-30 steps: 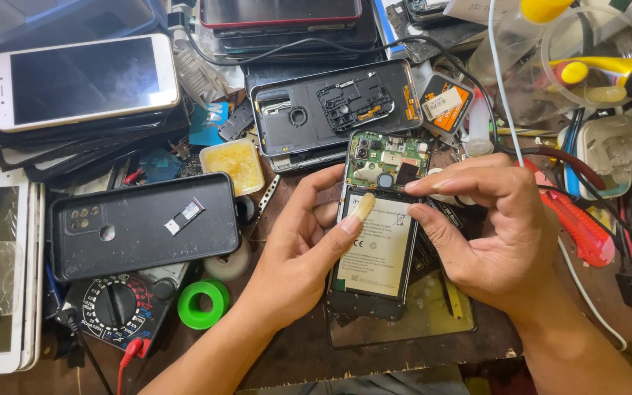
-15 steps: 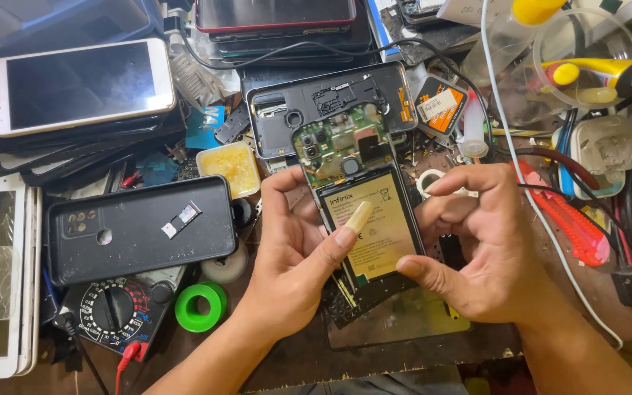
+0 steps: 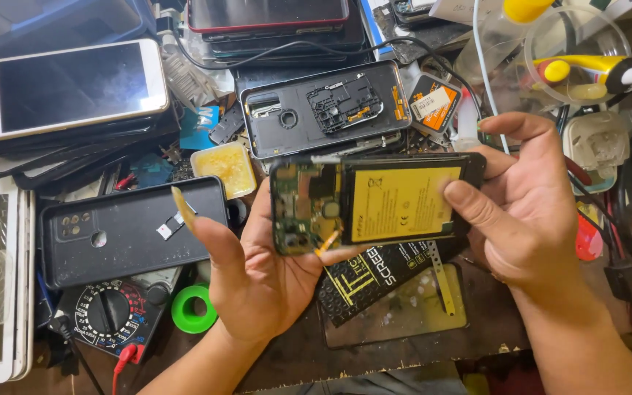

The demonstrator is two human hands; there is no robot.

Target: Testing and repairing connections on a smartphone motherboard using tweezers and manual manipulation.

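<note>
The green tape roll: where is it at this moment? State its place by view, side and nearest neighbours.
In the head view, the green tape roll lies low on the left, between the multimeter and the left hand.

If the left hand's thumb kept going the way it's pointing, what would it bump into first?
The left hand has its thumb pointing up and to the left. Going straight on, it would likely meet the black phone back cover first, the one lying on the bench. Depth is hard to judge, so the thumb might pass above it.
</note>
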